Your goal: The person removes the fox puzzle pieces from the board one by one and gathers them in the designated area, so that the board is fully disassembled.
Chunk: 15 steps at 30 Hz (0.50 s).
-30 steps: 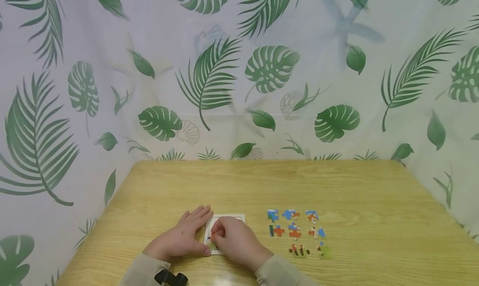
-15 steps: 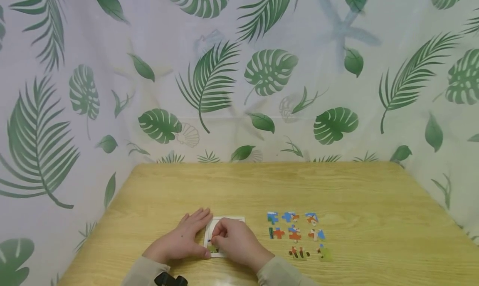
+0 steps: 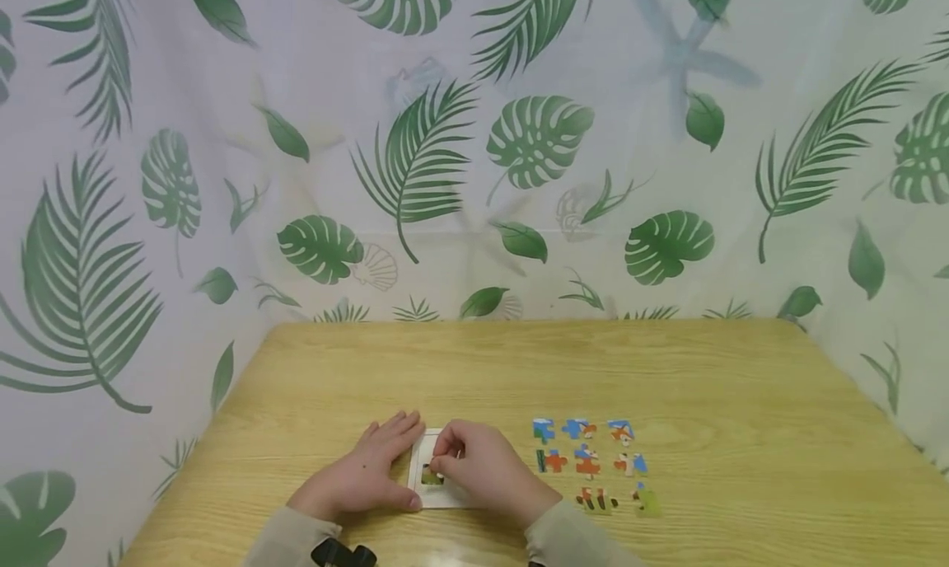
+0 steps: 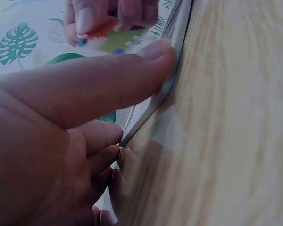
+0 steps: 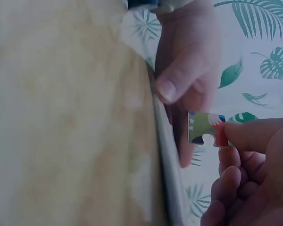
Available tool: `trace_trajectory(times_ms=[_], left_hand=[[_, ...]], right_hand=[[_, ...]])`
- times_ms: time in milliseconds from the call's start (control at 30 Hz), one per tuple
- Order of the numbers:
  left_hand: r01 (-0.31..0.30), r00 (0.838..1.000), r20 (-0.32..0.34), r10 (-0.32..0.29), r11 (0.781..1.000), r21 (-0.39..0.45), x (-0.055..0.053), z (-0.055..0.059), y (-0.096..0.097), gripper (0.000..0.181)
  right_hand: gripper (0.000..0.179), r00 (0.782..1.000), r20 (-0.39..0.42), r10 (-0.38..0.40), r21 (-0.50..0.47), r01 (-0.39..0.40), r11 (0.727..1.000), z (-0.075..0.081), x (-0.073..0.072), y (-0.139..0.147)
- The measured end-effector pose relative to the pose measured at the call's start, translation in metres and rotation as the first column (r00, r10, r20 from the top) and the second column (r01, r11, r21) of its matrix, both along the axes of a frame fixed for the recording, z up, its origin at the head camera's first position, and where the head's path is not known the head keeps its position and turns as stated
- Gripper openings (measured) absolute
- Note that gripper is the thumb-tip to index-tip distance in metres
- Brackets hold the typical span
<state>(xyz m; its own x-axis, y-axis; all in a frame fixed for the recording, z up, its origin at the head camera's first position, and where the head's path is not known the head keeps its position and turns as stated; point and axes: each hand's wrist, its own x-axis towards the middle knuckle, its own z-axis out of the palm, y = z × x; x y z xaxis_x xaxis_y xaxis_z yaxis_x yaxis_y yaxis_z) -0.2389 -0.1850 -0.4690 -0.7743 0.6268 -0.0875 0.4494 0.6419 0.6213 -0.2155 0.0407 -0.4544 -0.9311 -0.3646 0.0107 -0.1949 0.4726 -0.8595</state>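
A small jigsaw puzzle piece (image 3: 432, 475), green with red and dark patches, is pinched between the thumb and fingers of my right hand (image 3: 485, 466). It is above a thin white puzzle tray (image 3: 445, 502) and, in the right wrist view, the piece (image 5: 205, 128) stands clear of the tray's surface. My left hand (image 3: 371, 470) lies along the tray's left side, thumb at the near corner and fingers extended toward the far corner. Part of the tray is hidden behind my right hand.
To the right on the wooden table (image 3: 704, 386), several loose puzzle pieces (image 3: 587, 463) lie in three rough rows, red, blue and green. A leaf-patterned cloth (image 3: 541, 278) hangs behind and beside the table. A black band (image 3: 343, 554) is on the left wrist.
My right hand has lifted and shifted slightly right and away from the tray's near left corner, carrying the puzzle piece, which now shows more fully. My left hand stays at the tray.
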Motion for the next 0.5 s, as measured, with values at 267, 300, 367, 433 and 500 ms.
trace_trajectory(times_ms=[267,300,367,433,500], left_hand=[[-0.014,1.000,0.027,0.015,1.000,-0.010,-0.001,-0.002,-0.001,0.106],[-0.016,0.999,0.030,0.016,1.000,-0.011,-0.001,-0.002,-0.001,0.106],[-0.017,0.999,0.030,0.017,1.000,-0.010,-0.001,-0.002,0.000,0.106],[-0.015,0.999,0.030,0.015,1.000,-0.005,-0.001,-0.001,0.000,0.106],[-0.012,0.999,0.031,0.012,1.000,0.000,-0.001,-0.001,0.000,0.106]], right_hand=[[0.011,0.999,-0.034,0.037,0.027,-0.036,0.999,0.019,-0.007,0.030],[0.011,0.999,-0.039,0.039,0.035,-0.037,0.999,0.021,-0.008,0.034],[0.012,0.998,-0.041,0.039,0.046,-0.037,0.998,0.024,-0.009,0.043],[0.013,0.998,-0.040,0.040,0.053,-0.037,0.998,0.025,-0.009,0.051],[0.013,0.998,-0.035,0.045,0.048,-0.043,0.998,0.026,-0.008,0.059]])
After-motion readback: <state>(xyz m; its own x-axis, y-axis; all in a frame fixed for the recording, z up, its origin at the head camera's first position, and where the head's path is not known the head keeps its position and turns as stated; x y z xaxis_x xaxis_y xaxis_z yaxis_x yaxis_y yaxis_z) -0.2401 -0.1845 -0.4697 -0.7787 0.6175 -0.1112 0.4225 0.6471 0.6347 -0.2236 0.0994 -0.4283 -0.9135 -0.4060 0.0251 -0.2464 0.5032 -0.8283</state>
